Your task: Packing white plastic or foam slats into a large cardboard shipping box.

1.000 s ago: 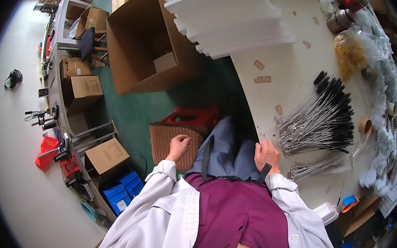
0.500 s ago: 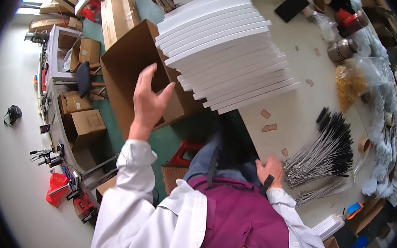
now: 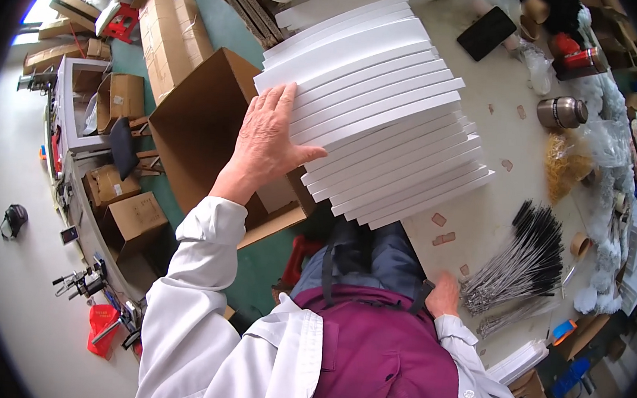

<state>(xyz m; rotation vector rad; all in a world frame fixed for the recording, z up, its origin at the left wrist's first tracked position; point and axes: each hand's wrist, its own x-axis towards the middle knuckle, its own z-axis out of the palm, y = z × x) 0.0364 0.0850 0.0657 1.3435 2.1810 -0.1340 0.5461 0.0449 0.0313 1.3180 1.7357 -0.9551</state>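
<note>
A tall stack of flat white boxes point(image 3: 384, 122) leans in overlapping layers on the table's left part. My left hand point(image 3: 267, 135) lies against the stack's left end, fingers stretched out and thumb spread, holding nothing. Just left of the stack and below that hand is an open brown carton point(image 3: 206, 104), its inside partly hidden by my hand. My right hand point(image 3: 443, 294) rests at the table's near edge, beside a bundle of thin wire stems with black ends point(image 3: 524, 252). Its fingers are mostly hidden, and nothing shows in it.
On the table point(image 3: 445, 201) are a black tablet-like slab point(image 3: 486, 34), a steel flask point(image 3: 562, 112) and a bag of yellow pieces point(image 3: 566, 166). More cartons point(image 3: 170, 41) stand on the floor at the far left. A red stool point(image 3: 297, 261) is by my legs.
My left hand has moved from over the carton to the stack's left end. My right hand stays at the table edge, its thumb no longer raised. The view has shifted slightly.
</note>
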